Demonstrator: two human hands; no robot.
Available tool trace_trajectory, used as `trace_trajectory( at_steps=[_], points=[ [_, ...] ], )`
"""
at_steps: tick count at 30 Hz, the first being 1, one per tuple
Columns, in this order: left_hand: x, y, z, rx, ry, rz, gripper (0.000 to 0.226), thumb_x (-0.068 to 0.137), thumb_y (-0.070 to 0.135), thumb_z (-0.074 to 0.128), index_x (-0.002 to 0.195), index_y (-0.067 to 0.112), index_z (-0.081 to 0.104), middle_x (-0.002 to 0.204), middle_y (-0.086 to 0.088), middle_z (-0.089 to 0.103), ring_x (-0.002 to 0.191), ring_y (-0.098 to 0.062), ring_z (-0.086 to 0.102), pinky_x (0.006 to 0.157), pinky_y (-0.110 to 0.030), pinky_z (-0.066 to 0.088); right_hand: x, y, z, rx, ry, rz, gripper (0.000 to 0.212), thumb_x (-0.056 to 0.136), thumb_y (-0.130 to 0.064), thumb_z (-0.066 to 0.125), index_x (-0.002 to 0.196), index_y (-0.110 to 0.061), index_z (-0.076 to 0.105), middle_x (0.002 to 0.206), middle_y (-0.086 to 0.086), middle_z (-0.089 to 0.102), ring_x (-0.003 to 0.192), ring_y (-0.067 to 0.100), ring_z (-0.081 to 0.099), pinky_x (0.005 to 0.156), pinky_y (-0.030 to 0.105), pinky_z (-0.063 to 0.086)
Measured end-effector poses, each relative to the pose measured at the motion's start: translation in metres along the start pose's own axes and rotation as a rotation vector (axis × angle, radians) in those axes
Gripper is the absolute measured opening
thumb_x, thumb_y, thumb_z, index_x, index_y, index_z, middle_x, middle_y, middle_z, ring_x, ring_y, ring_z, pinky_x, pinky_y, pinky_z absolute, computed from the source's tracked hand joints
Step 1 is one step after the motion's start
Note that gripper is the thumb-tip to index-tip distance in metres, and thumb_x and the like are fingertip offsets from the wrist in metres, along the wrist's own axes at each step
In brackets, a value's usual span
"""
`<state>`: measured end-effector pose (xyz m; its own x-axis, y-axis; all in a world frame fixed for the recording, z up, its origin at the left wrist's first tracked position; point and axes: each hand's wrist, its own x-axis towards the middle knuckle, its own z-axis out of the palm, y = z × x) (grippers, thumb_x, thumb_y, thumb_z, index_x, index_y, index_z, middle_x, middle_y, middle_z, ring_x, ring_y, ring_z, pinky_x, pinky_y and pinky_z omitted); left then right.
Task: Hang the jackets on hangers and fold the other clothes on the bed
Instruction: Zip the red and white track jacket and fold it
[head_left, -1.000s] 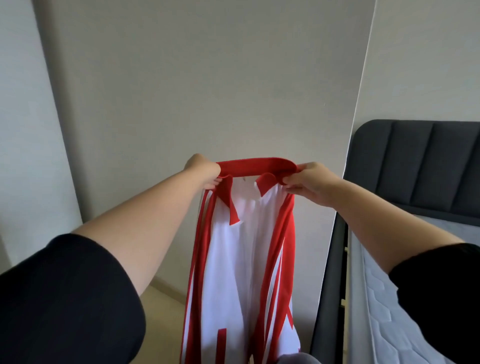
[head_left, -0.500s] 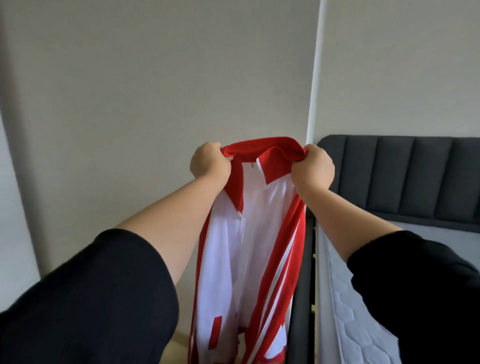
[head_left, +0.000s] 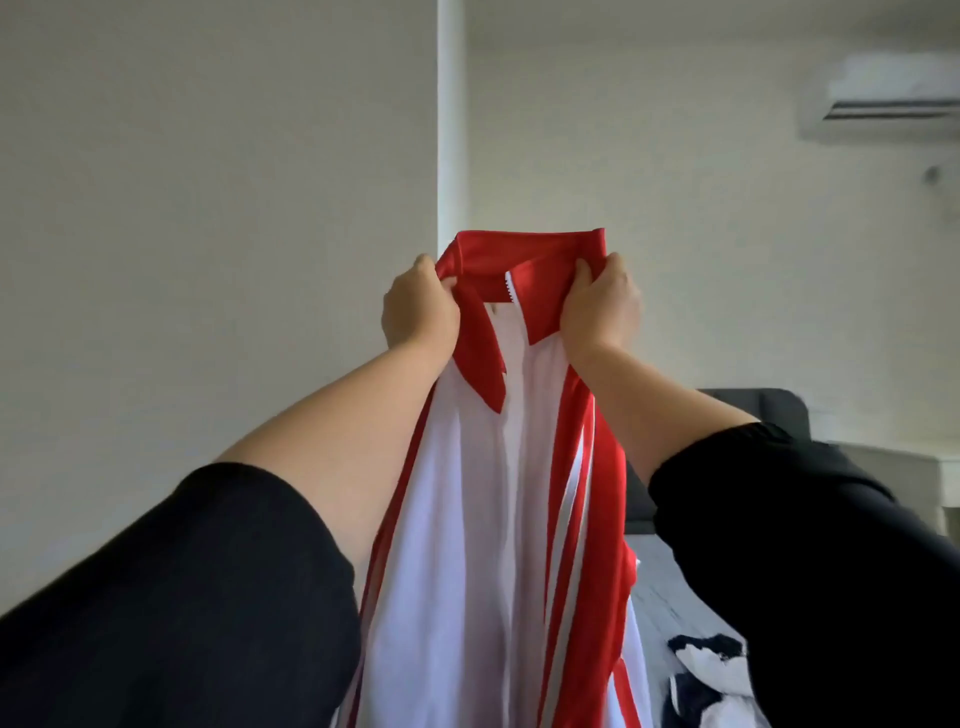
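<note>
A red and white zip jacket (head_left: 498, 519) hangs straight down in front of me, held up high by its red collar. My left hand (head_left: 418, 306) grips the collar's left side. On the collar's right side my right hand (head_left: 600, 306) is closed on the cloth. The jacket's lower part runs out of the frame's bottom edge. A dark and white garment (head_left: 706, 670) lies on the bed (head_left: 660, 577) at the lower right, partly hidden by my right sleeve. No hanger is in view.
A plain wall with a white vertical strip (head_left: 451, 119) fills the background. The bed's dark padded headboard (head_left: 763, 410) shows behind my right arm. An air conditioner (head_left: 883, 98) is mounted high on the right wall.
Both hands have lifted the jacket higher by the collar, and my view has swung right and upward, bringing the air conditioner and more of the bed into sight.
</note>
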<state>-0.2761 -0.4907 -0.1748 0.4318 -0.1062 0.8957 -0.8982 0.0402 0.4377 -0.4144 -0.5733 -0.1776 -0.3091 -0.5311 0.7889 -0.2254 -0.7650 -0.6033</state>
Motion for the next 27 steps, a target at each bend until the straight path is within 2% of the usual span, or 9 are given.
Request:
trace_trajectory(
  at_steps=[4,7,10,12,14,17,19,23,27],
  points=[
    [0.003,0.033,0.017,-0.148,-0.002,-0.006,0.016,0.094,0.024,0.053,0.082,0.013,0.049,0.083,-0.003,0.056,0.076,-0.024,0.048,0.066,-0.031,0.033,0.032,0.003,-0.032,0.001,0.064,-0.1,0.022,0.1,-0.033,0.042,0.094,-0.013,0.049,0.091,0.007,0.06,0.077,0.023,0.047,0.067,0.03,0.029],
    [-0.021,0.035,0.048,-0.226,-0.121,-0.111,0.018,0.09,0.026,0.058,0.08,0.012,0.052,0.078,-0.001,0.053,0.074,-0.023,0.047,0.065,-0.028,0.031,0.038,0.036,-0.048,-0.099,-0.023,-0.112,0.018,0.097,-0.032,0.047,0.088,-0.017,0.045,0.084,0.001,0.052,0.076,0.02,0.044,0.066,0.029,0.029],
    [-0.069,0.012,0.089,-0.317,-0.457,-0.294,0.018,0.088,0.027,0.066,0.088,0.009,0.064,0.084,-0.005,0.061,0.08,-0.027,0.057,0.07,-0.029,0.041,0.027,0.105,-0.062,-0.286,-0.39,-0.041,0.023,0.092,-0.03,0.059,0.079,-0.012,0.053,0.08,0.006,0.057,0.075,0.021,0.05,0.064,0.026,0.03],
    [-0.113,-0.011,0.115,-0.438,-0.703,-0.481,0.022,0.087,0.022,0.068,0.099,0.004,0.067,0.093,-0.012,0.066,0.086,-0.027,0.063,0.082,-0.034,0.052,0.006,0.159,-0.075,-0.433,-0.665,0.077,0.03,0.088,-0.034,0.066,0.073,-0.009,0.059,0.071,0.006,0.058,0.068,0.02,0.052,0.059,0.026,0.033],
    [-0.161,-0.032,0.141,-0.474,-0.898,-0.672,0.028,0.089,0.015,0.066,0.112,-0.001,0.064,0.099,-0.018,0.066,0.09,-0.029,0.064,0.09,-0.042,0.052,-0.02,0.214,-0.088,-0.523,-0.815,0.218,0.032,0.084,-0.036,0.071,0.076,-0.006,0.064,0.067,0.004,0.058,0.062,0.017,0.053,0.054,0.026,0.038],
    [-0.229,-0.056,0.179,-0.415,-1.129,-0.854,0.028,0.093,0.003,0.057,0.12,-0.006,0.057,0.087,-0.018,0.064,0.074,-0.029,0.062,0.071,-0.037,0.057,-0.06,0.293,-0.095,-0.629,-0.971,0.397,0.032,0.085,-0.031,0.07,0.097,-0.002,0.068,0.088,0.01,0.066,0.077,0.021,0.062,0.072,0.031,0.053],
    [-0.268,-0.073,0.204,-0.207,-1.193,-0.752,0.026,0.089,-0.002,0.059,0.115,-0.007,0.057,0.083,-0.016,0.061,0.071,-0.026,0.06,0.056,-0.027,0.051,-0.087,0.337,-0.092,-0.721,-1.031,0.45,0.032,0.087,-0.025,0.067,0.106,0.001,0.067,0.092,0.012,0.063,0.083,0.025,0.061,0.075,0.032,0.051],
    [-0.327,-0.101,0.239,0.287,-1.188,-0.317,0.017,0.086,0.007,0.061,0.1,-0.001,0.064,0.106,-0.019,0.065,0.099,-0.034,0.062,0.071,-0.031,0.042,-0.132,0.396,-0.08,-0.939,-1.058,0.388,0.031,0.088,-0.026,0.064,0.104,0.001,0.065,0.086,0.013,0.057,0.09,0.033,0.062,0.066,0.031,0.038],
    [-0.37,-0.136,0.266,0.507,-1.264,-0.143,0.022,0.089,0.009,0.056,0.109,0.008,0.065,0.111,-0.013,0.064,0.104,-0.031,0.062,0.075,-0.033,0.047,-0.171,0.442,-0.067,-1.156,-1.112,0.295,0.038,0.094,-0.037,0.053,0.122,-0.012,0.057,0.114,0.011,0.063,0.107,0.031,0.06,0.074,0.031,0.04]
  ],
)
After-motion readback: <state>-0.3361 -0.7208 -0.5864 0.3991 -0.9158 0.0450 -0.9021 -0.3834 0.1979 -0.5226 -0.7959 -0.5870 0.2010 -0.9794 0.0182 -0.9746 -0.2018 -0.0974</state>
